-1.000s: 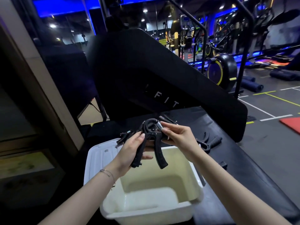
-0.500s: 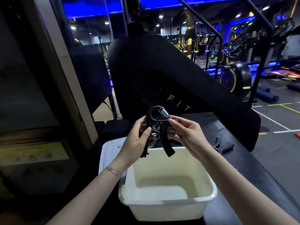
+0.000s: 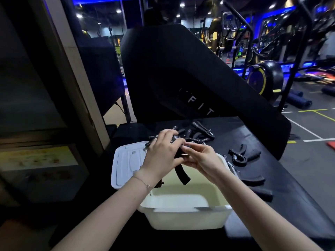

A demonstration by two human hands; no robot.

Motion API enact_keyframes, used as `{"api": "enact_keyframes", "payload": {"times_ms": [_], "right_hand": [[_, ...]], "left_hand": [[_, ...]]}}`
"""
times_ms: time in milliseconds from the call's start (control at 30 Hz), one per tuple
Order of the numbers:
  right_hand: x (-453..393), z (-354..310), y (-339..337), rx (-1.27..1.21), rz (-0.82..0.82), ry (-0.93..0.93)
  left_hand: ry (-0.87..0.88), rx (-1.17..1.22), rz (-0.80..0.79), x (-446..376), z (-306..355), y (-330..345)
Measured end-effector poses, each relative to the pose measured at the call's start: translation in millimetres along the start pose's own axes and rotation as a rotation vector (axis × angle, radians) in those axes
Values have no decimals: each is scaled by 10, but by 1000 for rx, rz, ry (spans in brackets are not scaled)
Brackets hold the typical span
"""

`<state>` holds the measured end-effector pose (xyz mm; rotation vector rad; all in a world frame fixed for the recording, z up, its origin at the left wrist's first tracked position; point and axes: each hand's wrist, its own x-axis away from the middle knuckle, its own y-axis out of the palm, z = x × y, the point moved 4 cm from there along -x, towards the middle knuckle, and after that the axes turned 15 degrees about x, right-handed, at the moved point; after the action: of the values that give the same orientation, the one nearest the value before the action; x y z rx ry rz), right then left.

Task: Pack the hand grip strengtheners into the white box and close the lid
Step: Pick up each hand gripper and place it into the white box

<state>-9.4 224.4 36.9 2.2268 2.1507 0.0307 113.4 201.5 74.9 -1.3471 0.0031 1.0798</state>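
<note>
Both of my hands hold one black hand grip strengthener (image 3: 182, 173) above the far edge of the open white box (image 3: 184, 217). My left hand (image 3: 163, 154) wraps over its top, and my right hand (image 3: 201, 159) pinches it from the right. One black handle hangs down into the box opening. The box looks empty inside. Its white lid (image 3: 126, 163) lies flat to the left of the box. A pile of black grip strengtheners (image 3: 197, 134) lies on the black table beyond my hands.
Another grip strengthener (image 3: 243, 156) lies on the black table (image 3: 290, 196) to the right, and two black handles (image 3: 253, 180) rest beside the box. A large black angled machine panel (image 3: 181, 78) rises behind the table. A pillar stands at the left.
My hands lowered the strengthener from an upright hold toward the box. My left hand shifted over its top, and the camera tilted down.
</note>
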Motion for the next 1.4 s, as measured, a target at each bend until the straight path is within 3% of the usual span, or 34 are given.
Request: {"api": "enact_keyframes", "payload": {"times_ms": [267,367,467,600,700,933,1133,1400], "right_hand": [[-71,215,-170,36,-89,101],[-92,261,-278,189,-105,135],[-118,165,-513,541,78,-28],[35,39,-1084,683,447,-360],[133,314,-1561,993,597,-340],[267,1484,-2069,1458,182,235],[302,1504,-2093,1560,83,200],[303,1484,-2171,1607,131,98]], "left_hand": [[-19,-35,-192,-132,-69,249],[-29,-6,-260,-122,-137,359],[-35,-34,-371,-60,-214,476],[-61,-58,-534,38,-330,670],[-92,-64,-658,118,-410,813],[-138,-117,-869,283,-519,1099],[-162,-132,-962,340,-561,1240],[-219,-144,-1022,423,-678,1367]]}}
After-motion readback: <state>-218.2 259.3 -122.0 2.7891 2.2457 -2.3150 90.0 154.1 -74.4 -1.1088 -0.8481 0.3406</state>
